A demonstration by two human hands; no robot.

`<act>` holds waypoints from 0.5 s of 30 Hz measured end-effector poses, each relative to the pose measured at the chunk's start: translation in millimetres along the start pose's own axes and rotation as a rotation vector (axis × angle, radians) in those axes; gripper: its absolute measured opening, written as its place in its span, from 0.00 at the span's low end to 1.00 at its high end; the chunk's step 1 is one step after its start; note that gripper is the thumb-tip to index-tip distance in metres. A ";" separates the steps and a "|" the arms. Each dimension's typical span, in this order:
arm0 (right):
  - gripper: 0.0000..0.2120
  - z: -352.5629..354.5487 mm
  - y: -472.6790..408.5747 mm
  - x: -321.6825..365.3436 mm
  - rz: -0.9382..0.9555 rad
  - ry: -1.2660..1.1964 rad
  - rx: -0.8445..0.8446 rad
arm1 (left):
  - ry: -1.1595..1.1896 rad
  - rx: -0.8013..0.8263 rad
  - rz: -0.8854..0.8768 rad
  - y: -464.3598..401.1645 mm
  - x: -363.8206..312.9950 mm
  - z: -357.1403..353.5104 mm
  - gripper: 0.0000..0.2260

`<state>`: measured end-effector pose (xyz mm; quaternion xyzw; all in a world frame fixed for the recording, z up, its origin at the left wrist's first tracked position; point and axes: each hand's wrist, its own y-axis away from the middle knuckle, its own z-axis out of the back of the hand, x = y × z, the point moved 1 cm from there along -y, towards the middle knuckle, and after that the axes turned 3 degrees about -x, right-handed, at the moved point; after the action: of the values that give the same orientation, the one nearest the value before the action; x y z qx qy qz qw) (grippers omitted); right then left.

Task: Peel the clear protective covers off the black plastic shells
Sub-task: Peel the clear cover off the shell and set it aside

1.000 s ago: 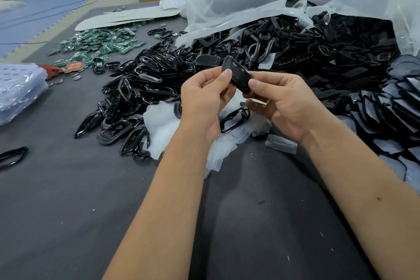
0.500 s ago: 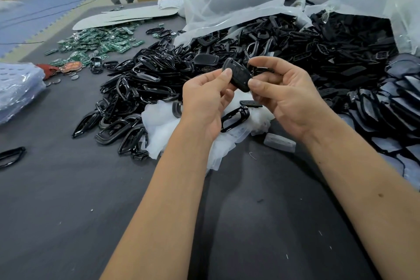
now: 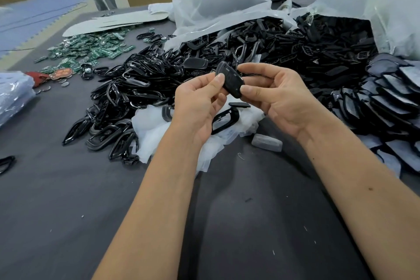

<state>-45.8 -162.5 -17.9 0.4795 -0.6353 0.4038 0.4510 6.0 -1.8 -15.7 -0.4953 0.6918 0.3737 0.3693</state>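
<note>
- The black plastic shell (image 3: 230,82) is up off the tabletop (image 3: 68,200), tilted, held between your two hands in front of the heaps.
- Your left hand (image 3: 200,107) pinches the shell from its nine o'clock side, thumb tip pressed on the upper face, the other fingers curled behind.
- Your right hand (image 3: 281,98) pinches it from the three o'clock side: thumb at the shell's lower end, index finger arched over the top end.
- Whether a clear cover is on this shell cannot be told; the surface is too small and dark.
- Directly under your hands, at six o'clock from the shell, lies crumpled white film (image 3: 156,129) with a black frame (image 3: 225,120) resting on it.
- At nine o'clock from the shell spreads a pile of glossy black frames (image 3: 127,98); at three o'clock sit stacked flat black pieces (image 3: 391,98).
- At twelve o'clock a clear plastic bag (image 3: 216,5) spills more black parts (image 3: 318,48) onto the tabletop.
- Far off at ten o'clock lie green circuit boards (image 3: 91,50).
- A small clear block (image 3: 267,142) rests on the tabletop at five o'clock, beside your right wrist.
</note>
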 end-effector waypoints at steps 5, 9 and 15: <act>0.19 7.4 5.9 19.9 0.075 0.361 -0.045 | -0.317 -0.011 -0.269 6.4 3.2 -2.7 0.03; 0.23 21.3 22.6 49.0 0.334 0.920 -0.098 | -0.650 0.068 -0.549 16.2 15.0 -33.4 0.10; 0.27 76.8 54.0 94.2 0.333 1.260 -0.292 | -0.929 0.287 -0.905 26.2 32.8 -115.4 0.08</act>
<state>-125.1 -246.7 47.7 -0.0183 -0.3642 0.5808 0.7278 -43.2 -111.1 11.0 -0.4702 0.2273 0.2607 0.8120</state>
